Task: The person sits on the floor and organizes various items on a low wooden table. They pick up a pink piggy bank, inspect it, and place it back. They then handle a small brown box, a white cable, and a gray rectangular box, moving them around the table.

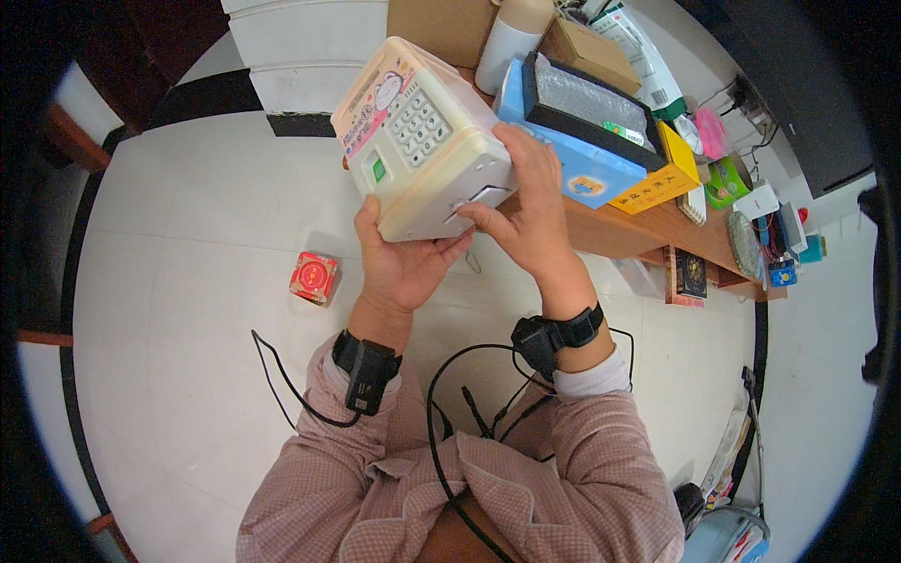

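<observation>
A toy electronic safe money box (pixel 436 155) is held up before me, tilted so that its front and underside show. On its front are a keypad (pixel 420 128), a cartoon cat picture and a small green panel (pixel 379 169). My left hand (pixel 405 271) supports it from below, thumb at the lower left corner. My right hand (pixel 531 204) grips the right side. Its thumb touches the edge of a battery cover (pixel 475 203) on the underside, which seems partly raised. Black straps with small devices and cables sit on both wrists.
A red square tin or box (pixel 313 277) stands on the tiled floor to the left. On the wooden cabinet (pixel 612 229) at right are a blue box (pixel 563 155), a yellow box (pixel 662 179), a black tray with bubble wrap (pixel 591 98) and a white bottle (pixel 510 46). Loose black cables (pixel 433 408) cross my lap.
</observation>
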`<action>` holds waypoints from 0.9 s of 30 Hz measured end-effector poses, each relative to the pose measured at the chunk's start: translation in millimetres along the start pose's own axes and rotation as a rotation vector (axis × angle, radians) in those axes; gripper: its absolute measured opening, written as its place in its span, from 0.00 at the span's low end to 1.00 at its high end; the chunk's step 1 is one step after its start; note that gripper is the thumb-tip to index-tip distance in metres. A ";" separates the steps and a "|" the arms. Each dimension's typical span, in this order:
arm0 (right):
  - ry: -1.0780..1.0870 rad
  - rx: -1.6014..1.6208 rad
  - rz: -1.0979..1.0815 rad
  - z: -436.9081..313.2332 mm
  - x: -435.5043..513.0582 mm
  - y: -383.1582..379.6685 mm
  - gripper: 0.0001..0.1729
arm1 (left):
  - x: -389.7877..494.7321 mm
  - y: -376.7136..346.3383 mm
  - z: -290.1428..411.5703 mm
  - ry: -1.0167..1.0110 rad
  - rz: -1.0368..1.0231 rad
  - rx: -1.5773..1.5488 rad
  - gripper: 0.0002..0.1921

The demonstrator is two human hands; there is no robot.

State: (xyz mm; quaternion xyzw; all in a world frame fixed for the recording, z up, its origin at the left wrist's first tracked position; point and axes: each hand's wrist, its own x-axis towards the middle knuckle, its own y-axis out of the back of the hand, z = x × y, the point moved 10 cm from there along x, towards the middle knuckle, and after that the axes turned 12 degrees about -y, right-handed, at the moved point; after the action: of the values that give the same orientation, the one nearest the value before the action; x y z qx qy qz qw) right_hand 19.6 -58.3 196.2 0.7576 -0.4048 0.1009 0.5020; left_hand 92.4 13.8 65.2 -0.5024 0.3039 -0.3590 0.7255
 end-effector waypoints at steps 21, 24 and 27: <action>-0.124 -0.021 0.383 -9.6 -36.7 18.1 0.34 | 2.9 -11.9 0.0 -0.048 -0.090 -0.058 0.43; -0.119 -0.062 0.411 -14.6 -43.4 13.5 0.28 | 1.8 -15.8 0.7 -0.050 -0.112 -0.045 0.45; -0.160 -0.055 0.320 -11.2 -40.8 2.5 0.24 | -0.4 -12.5 -1.2 -0.037 -0.047 -0.040 0.44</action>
State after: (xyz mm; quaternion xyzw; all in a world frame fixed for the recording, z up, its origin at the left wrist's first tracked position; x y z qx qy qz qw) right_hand -6.0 -28.4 180.4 0.6751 -0.5614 0.1077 0.4663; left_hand 88.5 10.6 76.8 -0.5303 0.2857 -0.3603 0.7122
